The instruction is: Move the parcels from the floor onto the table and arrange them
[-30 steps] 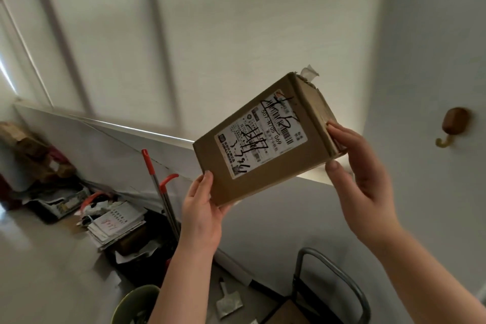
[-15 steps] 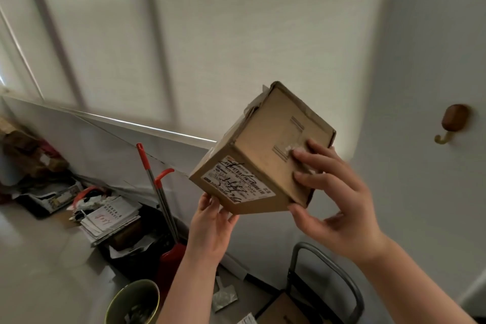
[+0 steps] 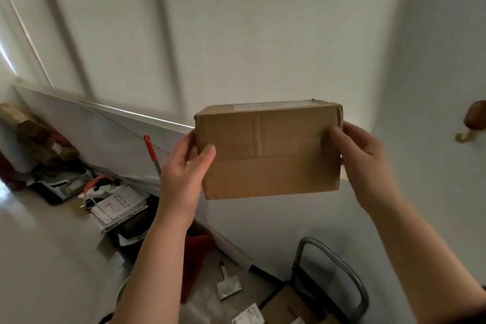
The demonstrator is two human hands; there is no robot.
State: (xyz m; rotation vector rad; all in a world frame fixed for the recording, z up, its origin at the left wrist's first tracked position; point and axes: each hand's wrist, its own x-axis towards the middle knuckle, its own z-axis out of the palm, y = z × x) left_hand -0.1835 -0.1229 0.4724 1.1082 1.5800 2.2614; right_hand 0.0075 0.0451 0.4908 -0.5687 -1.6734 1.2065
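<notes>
There are two hands, the left hand (image 3: 181,179) and the right hand (image 3: 365,160), and two cardboard boxes in all: one parcel (image 3: 268,152) gripped between the hands, and one carton (image 3: 289,305) low down beneath the right forearm. One curved metal tube frame (image 3: 339,263) stands just above that carton. One flat-bladed scraper (image 3: 228,288) lies on the floor, below and between the hands. One red-tipped pole (image 3: 151,150) leans just left of the left hand, with one stack of papers (image 3: 118,208) lower and farther left. One brown wall hook (image 3: 473,121) sits out to the right of the right hand.

Dim, soft backlight through the blind (image 3: 236,34); wide-angle bending, slight blur at edges.
</notes>
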